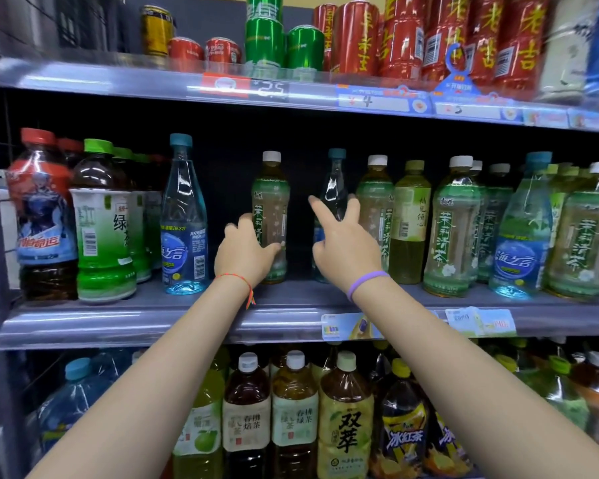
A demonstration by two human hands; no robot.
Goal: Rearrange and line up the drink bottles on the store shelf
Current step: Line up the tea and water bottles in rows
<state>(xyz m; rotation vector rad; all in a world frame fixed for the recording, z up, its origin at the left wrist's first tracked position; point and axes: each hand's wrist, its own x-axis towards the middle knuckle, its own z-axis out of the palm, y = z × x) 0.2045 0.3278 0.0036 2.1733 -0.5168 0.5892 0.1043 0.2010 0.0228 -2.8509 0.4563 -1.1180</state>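
Observation:
On the middle shelf (pixel 173 326) my left hand (pixel 244 252) grips a green-labelled jasmine tea bottle (pixel 271 202) with a white cap, standing upright. My right hand (pixel 344 242) reaches toward a clear blue-capped water bottle (pixel 334 188) set further back; its fingers are spread and touch the bottle's sides without closing around it. Left of my hands stands another blue-capped water bottle (pixel 184 219). To the right stands a row of jasmine tea bottles (pixel 452 229) and a yellow-green tea bottle (pixel 410 223).
At the shelf's left end stand a red-capped cola bottle (pixel 44 216) and green-capped tea bottles (pixel 102 223). Cans (pixel 355 39) fill the top shelf; large tea bottles (pixel 294 416) fill the bottom one. Dark gaps lie on both sides of the held tea bottle.

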